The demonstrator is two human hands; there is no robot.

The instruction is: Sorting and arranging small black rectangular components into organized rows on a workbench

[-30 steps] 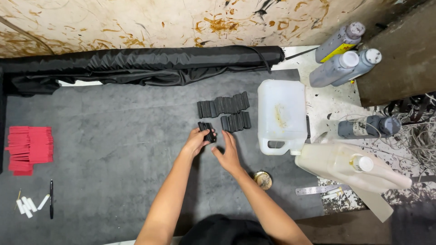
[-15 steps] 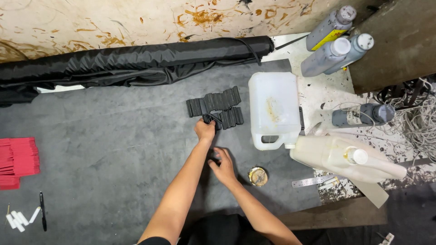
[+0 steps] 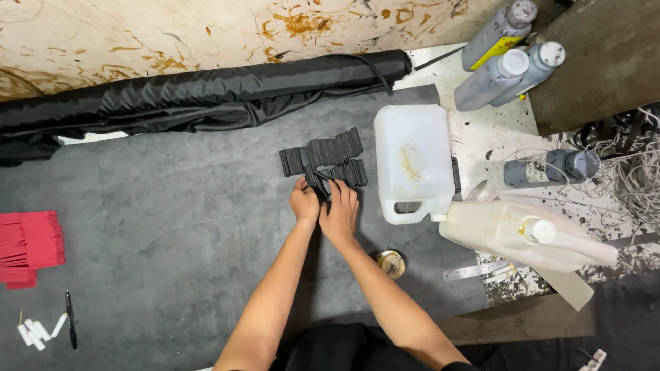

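Black strips (image 3: 323,159): two fanned rows, long axis left-right, centre of grey surface (image 3: 151,233) toward its far edge. Left hand (image 3: 304,203), right hand (image 3: 339,209) side by side, fingertips pinching nearest strips; equally near.

Grey mat (image 3: 158,227) open; jug (image 3: 412,161) blocks right.

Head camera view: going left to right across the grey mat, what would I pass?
Stack of red paper strips → black pen → fanned small black pieces → upright white plastic jug → grey bottle lying flat.
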